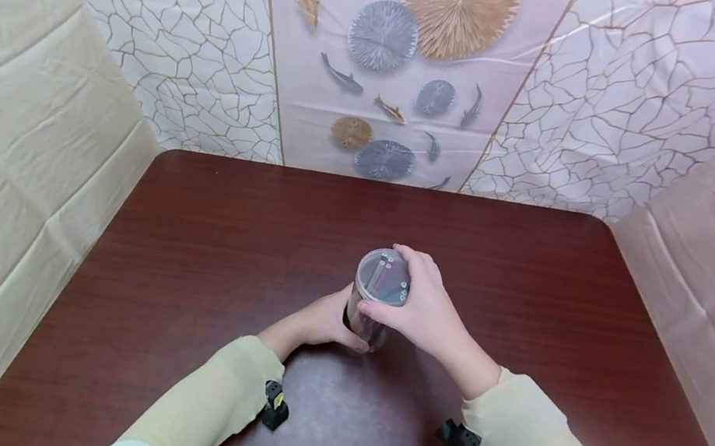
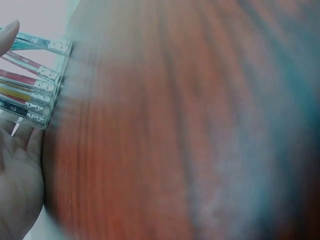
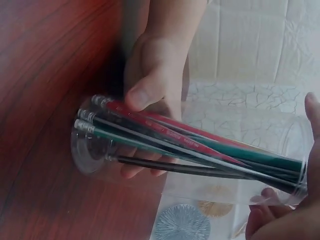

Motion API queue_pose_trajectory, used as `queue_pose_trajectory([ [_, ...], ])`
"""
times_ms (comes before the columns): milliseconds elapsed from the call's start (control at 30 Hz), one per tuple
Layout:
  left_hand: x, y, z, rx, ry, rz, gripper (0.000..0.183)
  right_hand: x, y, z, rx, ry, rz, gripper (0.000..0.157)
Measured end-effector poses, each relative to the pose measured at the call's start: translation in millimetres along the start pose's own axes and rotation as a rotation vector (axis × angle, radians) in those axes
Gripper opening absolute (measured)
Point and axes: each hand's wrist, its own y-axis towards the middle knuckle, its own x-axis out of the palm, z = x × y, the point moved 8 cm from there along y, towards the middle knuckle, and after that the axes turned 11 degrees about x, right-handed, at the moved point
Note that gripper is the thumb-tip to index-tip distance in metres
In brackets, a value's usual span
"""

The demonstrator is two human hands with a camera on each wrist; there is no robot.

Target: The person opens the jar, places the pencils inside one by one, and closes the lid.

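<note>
A clear plastic cylinder [image 1: 375, 280] stands roughly upright near the middle of the table, its round top facing the head camera. Several pencils [image 3: 175, 134], red, green and dark, lean inside with their metal-banded ends at the bottom; the left wrist view shows part of these pencils [image 2: 27, 85], a yellow one among them. My left hand [image 1: 321, 320] grips the lower part of the cylinder, thumb on the near side and fingers behind. Around the top rim curls my right hand [image 1: 431, 310], thumb and fingers on opposite sides.
The dark red-brown wooden table [image 1: 221, 232] has rounded far corners. Behind it hangs a patterned cloth [image 1: 219, 34], with pale cloth walls [image 1: 43, 147] on both sides. Small black cameras [image 1: 275, 407] sit at both wrists.
</note>
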Motion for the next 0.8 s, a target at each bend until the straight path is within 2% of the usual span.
queue_pose_trajectory([
  [133,1.0,0.0,-1.3,0.006,-0.008,-0.002,0.102,-5.7,-2,-3,-0.024,-0.006,-0.047,0.108],
  [233,-0.1,-0.4,-1.1,0.005,0.007,0.005,0.101,-12.4,3,-4,-0.104,0.028,-0.111,0.112],
  [367,-1.3,-1.6,-2.0,-0.015,0.023,0.009,0.103,-14.6,14,-3,-0.250,0.035,-0.224,0.107],
  [500,-1.3,-3.4,-3.2,-0.035,0.039,0.004,0.105,-8.8,23,-2,-0.328,0.015,-0.322,0.099],
  [600,-1.6,-4.8,-4.5,-0.054,0.061,0.001,0.105,-2.9,27,-3,-0.320,0.055,-0.395,0.088],
  [667,-2.2,-5.1,-5.5,-0.066,0.081,0.001,0.105,-0.2,28,-2,-0.295,0.085,-0.415,0.082],
  [733,-2.7,-4.9,-5.7,-0.074,0.087,0.002,0.105,1.0,28,-1,-0.267,0.104,-0.397,0.078],
  [800,-3.5,-4.7,-5.1,-0.072,0.089,0.004,0.105,1.3,28,1,-0.229,0.106,-0.343,0.077],
])
